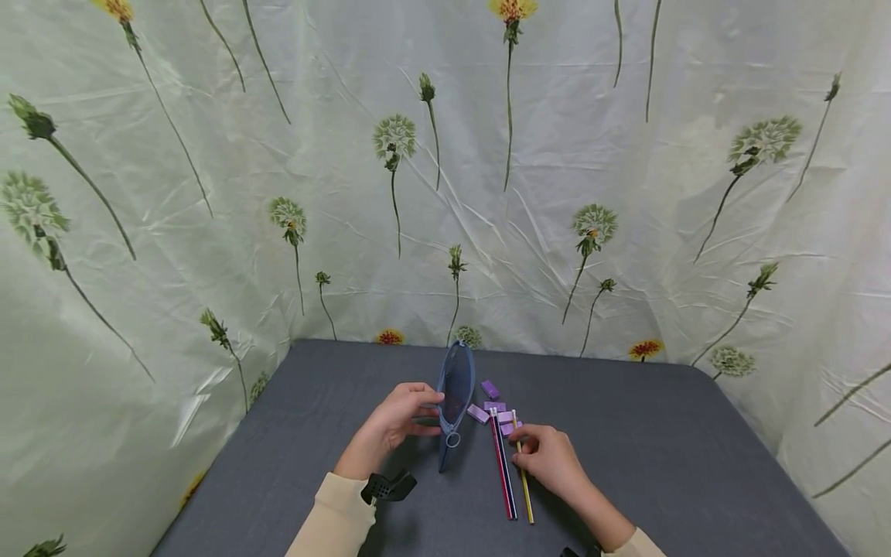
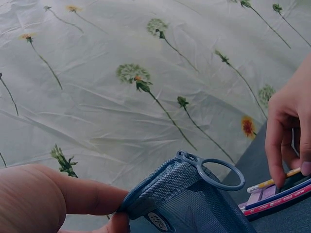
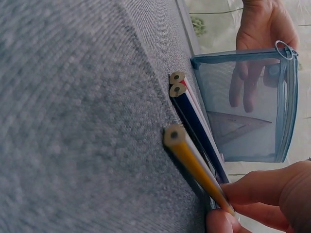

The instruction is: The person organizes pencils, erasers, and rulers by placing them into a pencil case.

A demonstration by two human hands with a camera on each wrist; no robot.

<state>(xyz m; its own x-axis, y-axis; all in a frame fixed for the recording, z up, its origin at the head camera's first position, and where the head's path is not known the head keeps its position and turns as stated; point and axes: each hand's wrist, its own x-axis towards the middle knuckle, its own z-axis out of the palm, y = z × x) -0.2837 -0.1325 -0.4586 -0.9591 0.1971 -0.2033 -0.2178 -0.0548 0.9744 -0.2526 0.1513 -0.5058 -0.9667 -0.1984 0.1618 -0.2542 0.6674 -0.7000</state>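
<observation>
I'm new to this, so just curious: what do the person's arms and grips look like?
The sleeves are plain cream. An angular black device sits beside the left one; a black piece shows beside the right. The left grip and right grip wear no gloves.

Slim wooden pencils: three — one red pencil [image 1: 500,469], one dark-blue-and-white pencil [image 3: 193,119], one yellow pencil [image 3: 188,161]
Small purple rectangular blocks [image 1: 490,389]: five in sight
Blue translucent mesh zip pouch [image 3: 243,141]: one
Round grey-blue zip ring [image 2: 221,187]: one
Clear triangular ruler [image 3: 232,127], seen through the mesh: one
Bare hands: two — the person's left hand [image 1: 404,414], right hand [image 1: 550,456]
Dark grey table [image 1: 668,449]: one
</observation>
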